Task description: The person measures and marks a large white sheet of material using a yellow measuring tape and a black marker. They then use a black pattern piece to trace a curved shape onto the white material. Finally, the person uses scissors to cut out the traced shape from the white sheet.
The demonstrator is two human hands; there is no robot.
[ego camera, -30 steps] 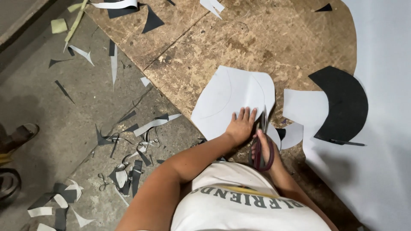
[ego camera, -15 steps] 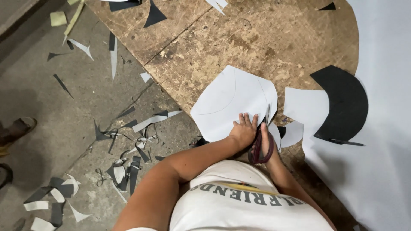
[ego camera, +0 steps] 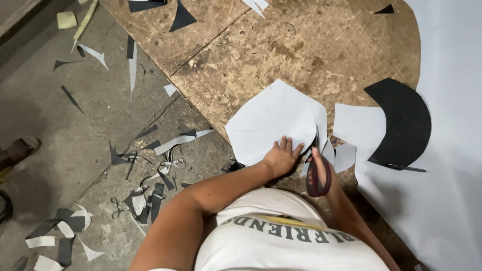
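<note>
My left hand [ego camera: 282, 155] lies flat on the near edge of a white sheet piece [ego camera: 271, 120] with a curved pencil line, pressing it onto the worn wooden board [ego camera: 301, 45]. My right hand [ego camera: 320, 165] grips a pair of dark-red-handled scissors [ego camera: 317, 173], whose blades point up into the right edge of that white piece. Both hands sit close together at the board's near side.
A black curved cut-out [ego camera: 401, 123] rests on a large white sheet [ego camera: 452, 150] at the right. Black and white offcut strips [ego camera: 150, 185] litter the concrete floor [ego camera: 60, 150] on the left. A sandalled foot [ego camera: 17, 150] shows at the left edge.
The view has shifted slightly; my left hand stays pressed on the white piece and the scissors have advanced a little along its right edge.
</note>
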